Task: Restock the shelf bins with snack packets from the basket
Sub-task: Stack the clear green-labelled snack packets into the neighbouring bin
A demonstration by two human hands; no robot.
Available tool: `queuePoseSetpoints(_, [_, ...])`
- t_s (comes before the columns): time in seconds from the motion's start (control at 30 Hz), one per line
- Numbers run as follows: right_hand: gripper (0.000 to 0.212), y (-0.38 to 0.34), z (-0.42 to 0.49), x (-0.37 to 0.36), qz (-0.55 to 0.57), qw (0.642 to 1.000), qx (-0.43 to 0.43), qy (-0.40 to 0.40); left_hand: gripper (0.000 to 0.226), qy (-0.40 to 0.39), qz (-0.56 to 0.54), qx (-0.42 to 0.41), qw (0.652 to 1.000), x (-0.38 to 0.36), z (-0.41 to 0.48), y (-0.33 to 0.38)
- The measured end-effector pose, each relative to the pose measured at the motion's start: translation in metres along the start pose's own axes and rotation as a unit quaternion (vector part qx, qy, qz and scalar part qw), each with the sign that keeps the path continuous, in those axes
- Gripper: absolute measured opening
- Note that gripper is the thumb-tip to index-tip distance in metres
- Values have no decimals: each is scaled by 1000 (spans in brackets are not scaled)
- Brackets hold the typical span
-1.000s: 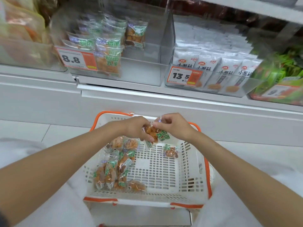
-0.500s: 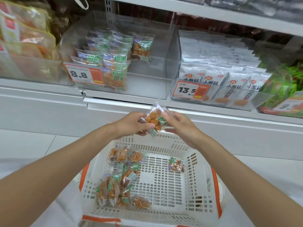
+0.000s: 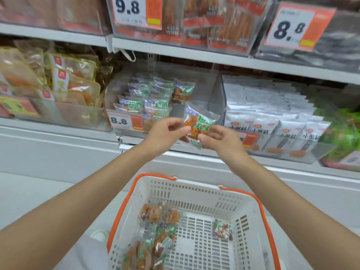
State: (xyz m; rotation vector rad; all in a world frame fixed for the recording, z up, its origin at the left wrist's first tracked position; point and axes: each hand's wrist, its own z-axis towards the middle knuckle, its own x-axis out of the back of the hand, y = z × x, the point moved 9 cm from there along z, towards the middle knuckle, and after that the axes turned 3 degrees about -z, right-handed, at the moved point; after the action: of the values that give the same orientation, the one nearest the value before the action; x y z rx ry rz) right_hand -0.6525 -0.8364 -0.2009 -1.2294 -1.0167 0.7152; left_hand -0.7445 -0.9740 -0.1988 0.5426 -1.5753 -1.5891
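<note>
L hand (image 3: 165, 131): pinches packet's left edge. R hand (image 3: 218, 137): pinches its lower right corner. Snack packet (image 3: 198, 123): held betw. both, near upright, top tilted right, well above basket (image 3: 194, 184). Target 8.8 bin (image 3: 214, 88): straight ahead, just beyond packet, free gap on its right side; both hands abt equally near

Bright, even light; soft blur; wide-angle bending at edges.

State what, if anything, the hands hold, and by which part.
Both hold one snack packet: the left hand pinches its left edge, the right hand pinches its lower right edge.
</note>
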Motion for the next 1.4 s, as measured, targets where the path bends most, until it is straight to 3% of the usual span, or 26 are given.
queuePoseSetpoints(0.07, [28, -27, 18, 3, -22, 999, 39, 27, 19, 28, -5, -25, 999, 14, 23, 20])
queuePoseSetpoints(0.17, [20, -51, 57, 1, -90, 991, 72, 68, 34, 63, 27, -48, 996, 34, 62, 40])
queuePoseSetpoints(0.3, [15, -55, 116, -3, -174, 976, 58, 119, 40, 127, 118, -76, 982, 63, 116, 49])
queuePoseSetpoints(0.4, [17, -36, 160, -4, -194, 973, -2, 125, 24, 96, 153, -50, 982, 68, 163, 32])
queuePoseSetpoints(0.47, [15, -15, 190, -7, -217, 970, -46, 104, 28, 57, 155, -14, 986, 63, 186, 17])
queuePoseSetpoints(0.57, [33, 12, 230, -15, -250, 962, -88, 72, 36, 24, 228, 24, 973, 59, 205, 1])
queuePoseSetpoints(0.67, [21, 24, 248, -26, -303, 946, -98, 61, 40, 20, 305, 21, 952, 64, 209, -11])
queuePoseSetpoints(0.8, [41, 41, 259, -36, -327, 938, -97, 64, 45, 14, 344, 0, 939, 68, 213, -25])
queuePoseSetpoints(0.9, [20, 48, 264, -38, -334, 935, -81, 87, 42, 19, 450, -20, 892, 70, 211, -25])
queuePoseSetpoints(0.97, [17, 49, 263, -36, -332, 935, -79, 94, 41, 12, 446, -13, 895, 71, 209, -27])
queuePoseSetpoints(1.17, [60, 51, 255, -35, -372, 918, -94, 98, 40, -4, 426, -2, 905, 70, 206, -30])
queuePoseSetpoints(1.4, [59, 55, 249, -37, -367, 920, -121, 68, 40, -32, 430, 36, 902, 68, 197, -30])
